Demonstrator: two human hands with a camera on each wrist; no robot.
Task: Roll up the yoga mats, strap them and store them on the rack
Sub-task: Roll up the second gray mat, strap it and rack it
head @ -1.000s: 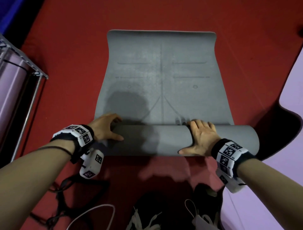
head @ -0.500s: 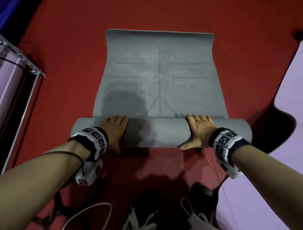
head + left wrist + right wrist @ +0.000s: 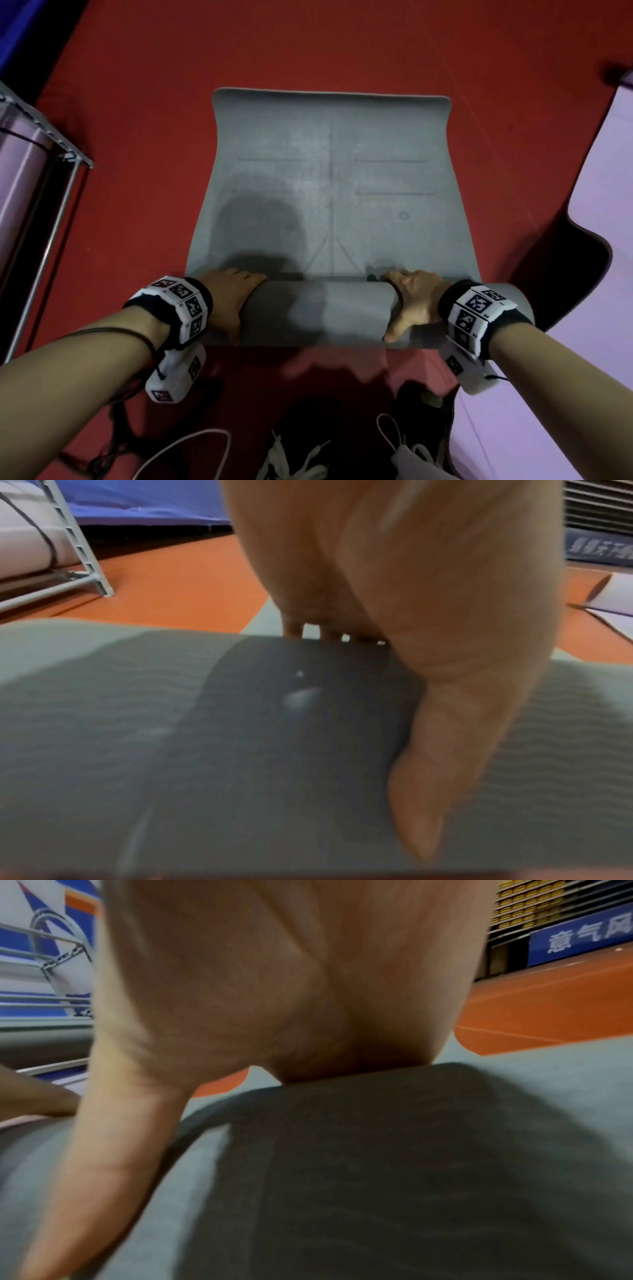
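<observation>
A grey yoga mat [image 3: 329, 178] lies on the red floor, its near part wound into a thick roll [image 3: 318, 311]. My left hand [image 3: 229, 298] rests palm-down on the left part of the roll, fingers reaching over its far side. My right hand [image 3: 411, 301] presses the right part the same way, thumb on the near side. In the left wrist view the left hand [image 3: 411, 588] lies over the roll [image 3: 171, 750] with the thumb straight along it. In the right wrist view the right hand [image 3: 274, 974] covers the roll [image 3: 377, 1177]; its fingertips are hidden.
A metal rack [image 3: 44, 137] stands at the left with a rolled lilac mat [image 3: 20, 178] on it. Another lilac mat [image 3: 609, 192] lies flat at the right. Dark shoes with white laces [image 3: 298, 455] and black cables [image 3: 113, 428] lie near me.
The roll has moved forward over the flat mat and the flat part is shorter. My left hand went from the roll's left end onto its top. Both hands moved forward with it.
</observation>
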